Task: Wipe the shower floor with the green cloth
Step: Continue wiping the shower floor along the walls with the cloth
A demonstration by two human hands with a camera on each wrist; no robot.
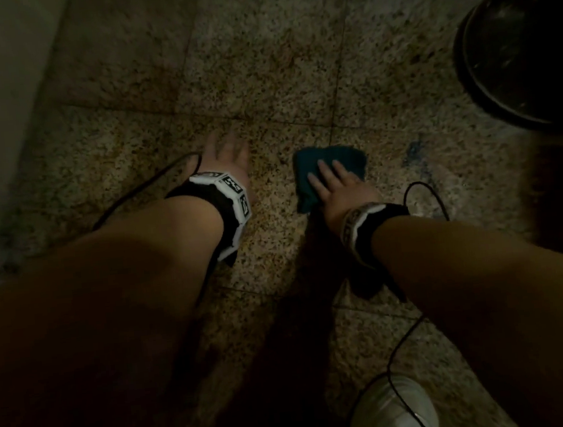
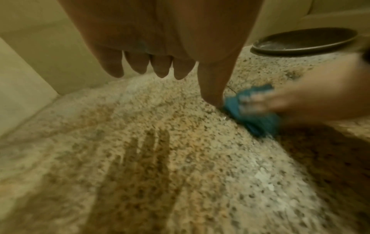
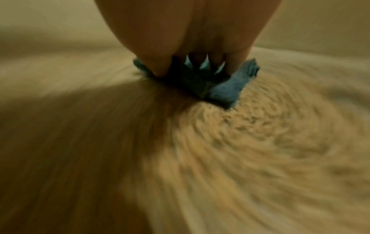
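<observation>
A dark round basin (image 1: 526, 52) stands on the shower floor (image 1: 258, 60) at the far right, close to the pale wall (image 2: 36, 66). Its inside looks dim and faintly streaked, and the low light does not show whether anything lies in it.

The right hand (image 1: 339, 190) lies palm down on the green cloth (image 1: 329, 171), its forearm reaching in from the lower right. Its fingers (image 1: 324, 169) are straight and slightly spread, pressing the cloth flat against the speckled stone rather than curling round it. The right wrist view confirms this: the fingertips sit on top of the bunched fabric, with slivers of cloth showing between them, though the picture is heavily smeared.

The cloth looks teal in this light. It lies folded and crumpled on the floor near the middle of the tiled area, just beside a grout line, with the left hand near it on its left.

The left hand (image 1: 230, 156) is held out palm down over bare floor, the forearm coming in from the lower left. In the left wrist view its fingers (image 2: 160, 66) hang straight and a little apart, holding nothing, and the thumb points down toward the cloth's edge.

Each wrist wears a band (image 1: 231, 204) with black-and-white square markers and a thin black cable; no legible writing shows on them.

A pale shoe (image 1: 392, 412) is at the bottom edge.
</observation>
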